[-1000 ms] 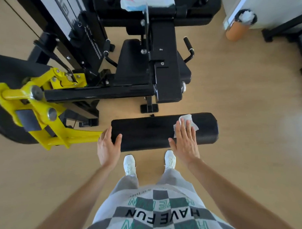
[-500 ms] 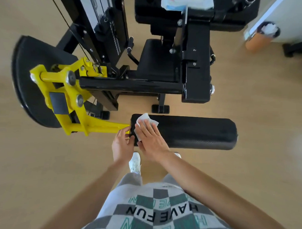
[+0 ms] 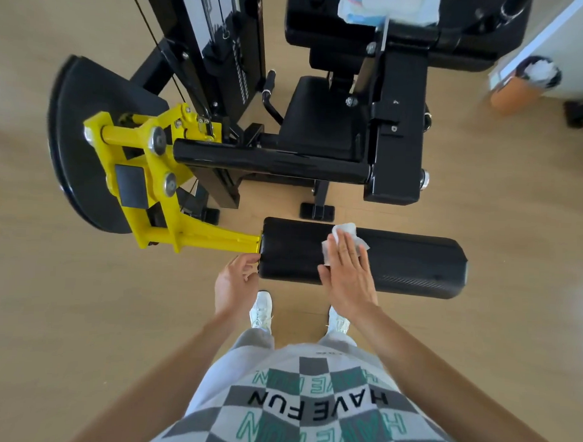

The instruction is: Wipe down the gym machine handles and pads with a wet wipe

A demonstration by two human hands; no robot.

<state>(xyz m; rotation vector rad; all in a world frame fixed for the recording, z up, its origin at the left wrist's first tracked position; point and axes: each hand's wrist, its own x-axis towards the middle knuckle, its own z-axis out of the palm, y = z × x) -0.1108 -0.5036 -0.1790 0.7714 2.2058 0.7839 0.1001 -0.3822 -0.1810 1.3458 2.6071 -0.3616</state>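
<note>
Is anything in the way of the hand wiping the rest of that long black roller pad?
Nothing visible blocks it. The right hand presses the white wet wipe flat on the long black roller pad, whose right stretch lies bare. The left hand rests at the pad's left end.

An orange bin holding white waste stands on the wooden floor by a white wall.

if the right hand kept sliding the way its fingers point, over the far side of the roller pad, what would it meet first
Likely the machine's black base foot on the floor just beyond the pad, though depth is hard to judge. The right hand lies flat on the wipe, fingers pointing away and slightly left.
</note>
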